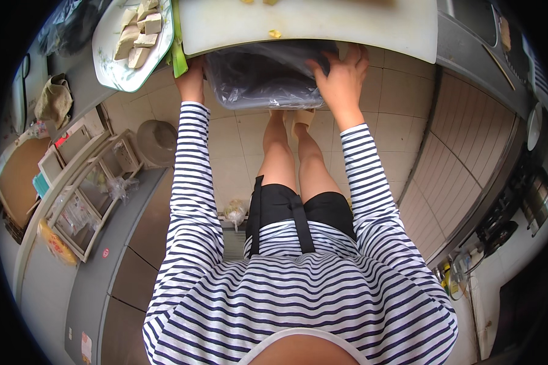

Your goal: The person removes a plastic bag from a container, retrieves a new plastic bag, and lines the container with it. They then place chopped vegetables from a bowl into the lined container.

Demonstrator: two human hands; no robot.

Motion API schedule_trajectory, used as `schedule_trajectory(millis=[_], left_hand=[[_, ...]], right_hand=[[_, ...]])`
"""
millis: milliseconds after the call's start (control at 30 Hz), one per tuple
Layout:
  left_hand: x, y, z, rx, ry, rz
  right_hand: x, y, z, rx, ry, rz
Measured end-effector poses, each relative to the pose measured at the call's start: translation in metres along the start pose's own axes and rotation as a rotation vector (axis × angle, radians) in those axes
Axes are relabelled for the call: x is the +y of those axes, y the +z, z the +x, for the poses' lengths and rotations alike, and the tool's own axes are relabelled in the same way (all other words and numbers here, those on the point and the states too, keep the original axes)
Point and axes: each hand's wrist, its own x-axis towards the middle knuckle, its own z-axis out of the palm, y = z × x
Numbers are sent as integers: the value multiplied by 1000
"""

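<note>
A bin lined with a dark plastic bag hangs or stands just under the near edge of a white cutting board. My left hand is at the bin's left side, its fingers hidden below the board's edge and a green stalk. At the bin's right rim, my right hand has its fingers spread over the bag; whether it grips the rim is unclear. Small yellow scraps lie on the board. Left of it, a white plate holds several pale cut blocks.
A grey counter with a thin stick is at the right. On the left are a crumpled cloth, a white rack with plastic bags and a round basin. My legs and slippers are below the bin, on a tiled floor.
</note>
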Motion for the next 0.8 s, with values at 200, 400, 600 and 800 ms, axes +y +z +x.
schedule_trajectory(millis=[200, 400, 600, 800], left_hand=[[-19, -10, 13, -38, 127, 52], [-28, -8, 15, 36, 479, 493], [-12, -1, 3, 41, 442, 526], [-24, -2, 11, 84, 535, 448]], right_hand=[[-1, -3, -3, 83, 35, 257], [10, 20, 13, 328, 181, 613], [11, 19, 21, 403, 197, 517], [10, 22, 23, 421, 273, 528]])
